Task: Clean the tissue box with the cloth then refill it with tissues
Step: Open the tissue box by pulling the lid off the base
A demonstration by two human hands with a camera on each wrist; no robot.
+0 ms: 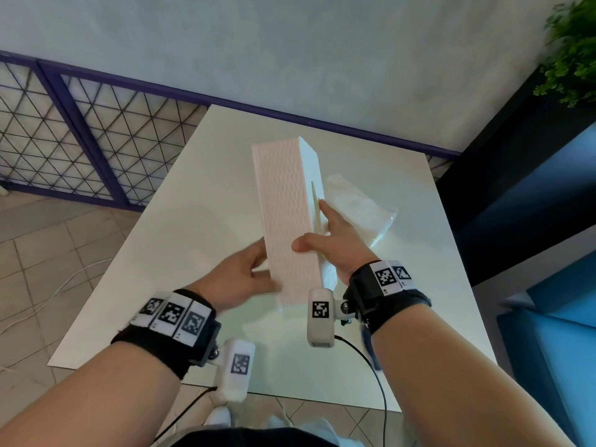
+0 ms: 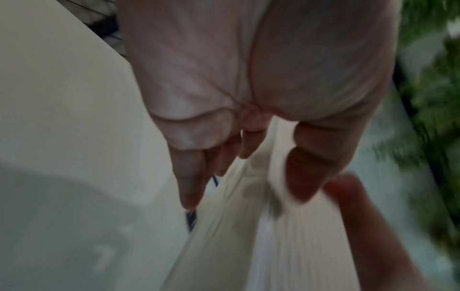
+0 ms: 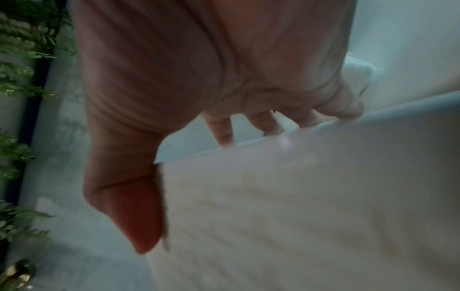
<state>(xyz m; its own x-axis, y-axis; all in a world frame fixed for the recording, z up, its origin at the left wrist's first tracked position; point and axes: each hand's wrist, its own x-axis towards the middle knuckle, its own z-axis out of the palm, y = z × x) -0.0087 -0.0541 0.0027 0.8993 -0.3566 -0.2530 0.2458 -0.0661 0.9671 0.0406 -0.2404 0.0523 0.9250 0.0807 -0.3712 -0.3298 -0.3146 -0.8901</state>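
Tissue box [image 1: 288, 217], a long white holder with a textured wall, held above the middle of the white table [image 1: 180, 253] and turned on its side, so that the textured wall faces up and the smooth face with the dispensing slot [image 1: 313, 196] faces right. Its long axis runs from the near edge of the table toward the far edge, with the near end between the two wrists. The right hand [image 1: 335, 240] grasps the box from the right: the thumb [image 1: 303, 245] lies on the textured wall while the fingers [image 1: 325, 209] reach along the slotted face, beside the slot. The left hand [image 1: 245, 275] grasps the near end from the left, thumb above and fingers below or behind the box; the left wrist view is blurred, yet it shows the thumb [image 2: 306, 177] and fingers [image 2: 191, 177] closed on a white edge. A folded white sheet, probably the cloth [image 1: 329, 272], shows under the right palm against the box, though blur leaves its identity uncertain. The tissue pack [image 1: 361, 208], in clear wrap, lies on the table just right of the box, toward the right edge, partly hidden by the right hand. A green plant [image 1: 571, 50] stands beyond the far right corner. Judged from this layout, the right hand is the nearer to both slot and pack, so refilling would fall to it.
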